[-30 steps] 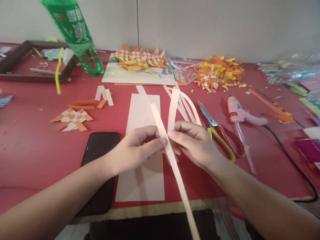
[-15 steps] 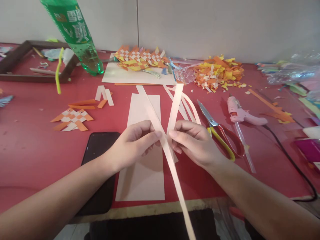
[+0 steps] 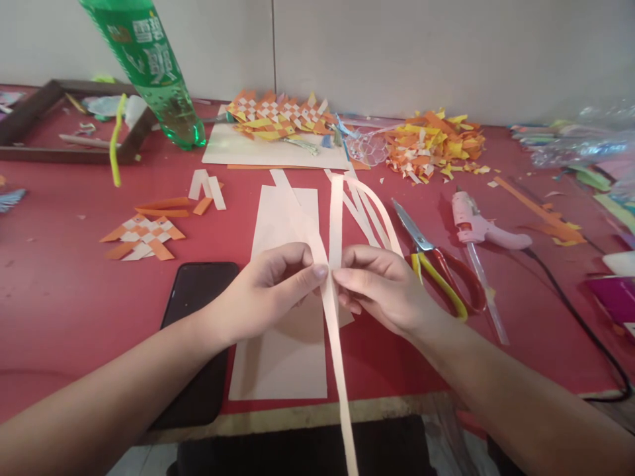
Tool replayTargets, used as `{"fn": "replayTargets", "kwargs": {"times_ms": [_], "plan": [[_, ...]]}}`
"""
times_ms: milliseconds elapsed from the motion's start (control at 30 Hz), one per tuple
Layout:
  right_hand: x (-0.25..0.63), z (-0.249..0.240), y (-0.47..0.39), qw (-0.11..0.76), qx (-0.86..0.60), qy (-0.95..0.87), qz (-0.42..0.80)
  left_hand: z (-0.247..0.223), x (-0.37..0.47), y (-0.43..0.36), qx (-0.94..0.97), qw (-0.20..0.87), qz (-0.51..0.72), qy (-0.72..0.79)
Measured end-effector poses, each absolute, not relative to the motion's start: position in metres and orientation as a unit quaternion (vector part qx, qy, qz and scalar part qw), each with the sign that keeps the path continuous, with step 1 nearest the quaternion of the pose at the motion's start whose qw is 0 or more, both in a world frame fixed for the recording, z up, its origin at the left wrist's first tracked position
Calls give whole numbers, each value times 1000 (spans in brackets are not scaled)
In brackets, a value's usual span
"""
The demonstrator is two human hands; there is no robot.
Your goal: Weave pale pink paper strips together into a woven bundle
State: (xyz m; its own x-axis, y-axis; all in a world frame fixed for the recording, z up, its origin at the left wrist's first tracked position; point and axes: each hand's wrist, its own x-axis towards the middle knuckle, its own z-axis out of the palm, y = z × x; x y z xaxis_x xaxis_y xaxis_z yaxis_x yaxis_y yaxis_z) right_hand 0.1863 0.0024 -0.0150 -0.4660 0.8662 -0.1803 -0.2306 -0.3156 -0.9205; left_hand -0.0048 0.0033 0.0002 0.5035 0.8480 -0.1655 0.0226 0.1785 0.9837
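A long white paper strip [image 3: 333, 330] is pinched between thumb and fingers of my left hand [image 3: 280, 281]. Its lower end hangs past the table's front edge. My right hand [image 3: 380, 281], also closed, pinches another white strip [image 3: 336, 211] that stands nearly upright. The two strips cross or meet between my fingertips; how they join is hidden. Beneath my hands lies a white paper sheet [image 3: 278, 363]. Behind my right hand rest more white strips [image 3: 364, 211], one of them curved.
Scissors [image 3: 431, 258] and a pink glue gun [image 3: 476, 221] lie to the right, a phone [image 3: 198, 344] to the left. Woven paper fish [image 3: 143, 235] sit at left. At the back stand a green bottle [image 3: 163, 79] and a pile of paper scraps [image 3: 431, 145].
The strip in my right hand has swung from leaning right to nearly upright. The left-hand strip's hanging end has shifted left. My fingertips are slightly closer together.
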Motion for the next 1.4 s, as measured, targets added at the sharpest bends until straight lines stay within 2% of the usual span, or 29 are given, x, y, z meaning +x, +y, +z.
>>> {"fn": "replayTargets", "kwargs": {"times_ms": [267, 467, 733, 1400], "plan": [[187, -17, 5, 398, -363, -477, 695, 0, -4, 4, 546, 654, 335, 402], [187, -16, 6, 412, -370, -476, 683, 1, -5, 3, 546, 689, 296, 373], [190, -16, 2, 346, -377, -473, 718, -1, -6, 4, 579, 656, 286, 390], [188, -16, 3, 396, -396, -504, 657, 1, -7, 5, 543, 666, 296, 417]]}}
